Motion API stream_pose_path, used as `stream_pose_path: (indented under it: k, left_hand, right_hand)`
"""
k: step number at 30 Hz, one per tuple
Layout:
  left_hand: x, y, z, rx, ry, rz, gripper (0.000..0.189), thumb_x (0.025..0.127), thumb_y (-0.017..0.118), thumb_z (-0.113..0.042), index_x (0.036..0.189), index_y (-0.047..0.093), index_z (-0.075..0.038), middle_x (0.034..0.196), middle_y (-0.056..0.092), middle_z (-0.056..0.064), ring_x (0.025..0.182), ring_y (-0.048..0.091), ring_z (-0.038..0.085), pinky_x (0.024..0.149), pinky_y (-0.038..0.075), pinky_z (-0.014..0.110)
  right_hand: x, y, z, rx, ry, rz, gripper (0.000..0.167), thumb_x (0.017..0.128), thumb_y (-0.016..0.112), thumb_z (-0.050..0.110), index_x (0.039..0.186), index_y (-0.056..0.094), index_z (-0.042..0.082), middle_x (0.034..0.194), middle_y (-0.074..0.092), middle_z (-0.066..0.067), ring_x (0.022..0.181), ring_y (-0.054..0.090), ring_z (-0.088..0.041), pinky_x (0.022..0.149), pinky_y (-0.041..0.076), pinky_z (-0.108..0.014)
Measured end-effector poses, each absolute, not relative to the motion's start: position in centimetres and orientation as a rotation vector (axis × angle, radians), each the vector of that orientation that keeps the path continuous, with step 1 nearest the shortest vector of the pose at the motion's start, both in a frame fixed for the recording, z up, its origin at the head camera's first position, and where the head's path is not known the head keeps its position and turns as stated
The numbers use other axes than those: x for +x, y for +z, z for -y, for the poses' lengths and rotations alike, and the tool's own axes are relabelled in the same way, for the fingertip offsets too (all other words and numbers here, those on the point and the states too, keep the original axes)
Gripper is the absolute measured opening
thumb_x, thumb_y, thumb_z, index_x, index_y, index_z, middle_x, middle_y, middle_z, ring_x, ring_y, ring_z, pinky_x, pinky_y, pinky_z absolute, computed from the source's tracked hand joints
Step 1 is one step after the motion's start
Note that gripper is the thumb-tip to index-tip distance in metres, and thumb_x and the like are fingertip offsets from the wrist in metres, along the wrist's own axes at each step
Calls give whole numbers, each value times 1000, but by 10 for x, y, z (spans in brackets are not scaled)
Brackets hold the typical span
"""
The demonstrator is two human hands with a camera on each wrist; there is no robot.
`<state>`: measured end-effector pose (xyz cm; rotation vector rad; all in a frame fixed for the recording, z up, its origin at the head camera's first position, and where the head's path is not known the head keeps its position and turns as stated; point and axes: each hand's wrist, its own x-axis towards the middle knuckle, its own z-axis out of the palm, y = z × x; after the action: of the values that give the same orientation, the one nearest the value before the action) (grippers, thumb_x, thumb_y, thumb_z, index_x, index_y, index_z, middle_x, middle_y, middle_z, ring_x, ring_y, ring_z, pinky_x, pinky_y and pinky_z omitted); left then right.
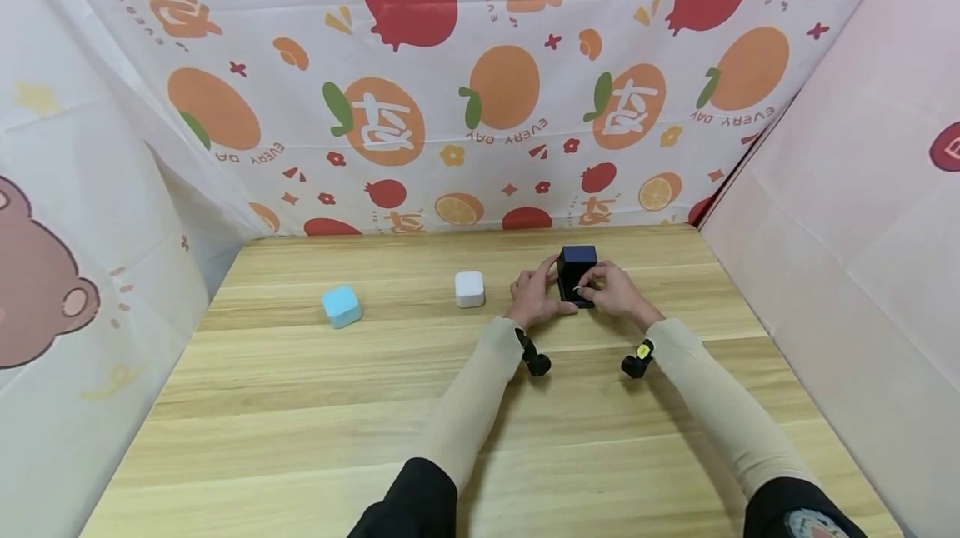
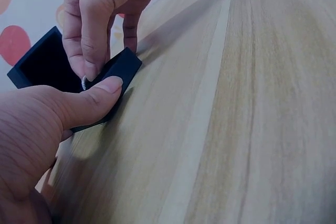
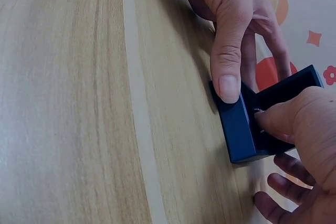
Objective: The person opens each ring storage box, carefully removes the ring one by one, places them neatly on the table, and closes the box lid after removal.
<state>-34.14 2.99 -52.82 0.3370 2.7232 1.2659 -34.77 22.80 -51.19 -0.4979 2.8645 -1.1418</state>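
A dark blue ring box (image 1: 578, 255) stands with its lid raised on the wooden table, toward the back. My left hand (image 1: 534, 296) grips it from the left, its thumb (image 2: 109, 86) pressed along the front edge of the base. From the right, my right hand (image 1: 617, 291) reaches into the box and pinches a small silvery ring (image 2: 83, 83) between thumb and fingertip. The ring sits down at the box's dark inside, partly hidden by the pinching fingers. In the right wrist view, its beaded band (image 3: 258, 110) shows beside the right thumb.
Left of the hands stands a small white block (image 1: 469, 289) with rounded corners. Farther left lies a light blue block (image 1: 342, 306). A fruit-patterned cloth (image 1: 435, 130) hangs behind the wooden table (image 1: 337, 430), with pale cloths on both sides.
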Motion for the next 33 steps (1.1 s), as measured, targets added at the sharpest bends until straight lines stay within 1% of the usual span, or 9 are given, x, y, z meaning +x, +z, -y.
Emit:
stream_pose_path:
  k: [8, 12, 17, 23, 29, 33]
  left_hand:
    - [-340, -528, -29, 335, 1271, -2726, 108, 75, 91, -39, 161, 27, -29, 146, 61, 0, 135, 41, 28, 113, 21, 48]
    - [-340, -528, -30, 336, 1270, -2720, 108, 75, 90, -40, 161, 26, -29, 147, 61, 0, 135, 41, 28, 114, 21, 48]
    - [-342, -529, -30, 328, 1256, -2732, 108, 75, 90, -41, 161, 26, -30, 147, 60, -3, 136, 40, 27, 114, 21, 47]
    - [-341, -528, -31, 327, 1256, -2735, 107, 75, 90, -41, 161, 27, -30, 146, 61, -2, 136, 40, 27, 114, 21, 47]
    - [-341, -528, -31, 327, 1279, -2714, 107, 75, 90, -39, 161, 26, -30, 147, 60, -1, 135, 39, 27, 114, 20, 47]
    - [-342, -529, -31, 329, 1291, -2714, 107, 75, 90, -39, 161, 27, -29, 147, 60, -1, 135, 39, 28, 113, 19, 47]
  right_hand:
    - [-347, -513, -229, -559, -1141, -2849, 4, 92, 71, 4, 94, 72, 1, 115, 61, -23, 116, 56, -39, 108, 41, -59]
    - [-346, -512, -229, -555, -1147, -2846, 7, 94, 71, 8, 93, 71, 0, 118, 61, -24, 117, 56, -40, 109, 40, -60]
    - [-347, -515, -230, -603, -1165, -2863, 6, 94, 70, 6, 92, 69, 0, 120, 60, -27, 121, 53, -43, 111, 38, -62]
    - [-348, -520, -230, -640, -1165, -2924, 5, 93, 69, 4, 92, 68, 0, 131, 52, -35, 131, 45, -51, 113, 33, -67]
    - [-349, -525, -230, -647, -1166, -2949, 6, 95, 69, 7, 92, 68, 2, 137, 49, -36, 135, 40, -53, 113, 31, -68]
    - [-349, -525, -230, -626, -1161, -2945, 6, 95, 68, 8, 92, 68, 3, 144, 43, -36, 138, 33, -53, 114, 28, -68]
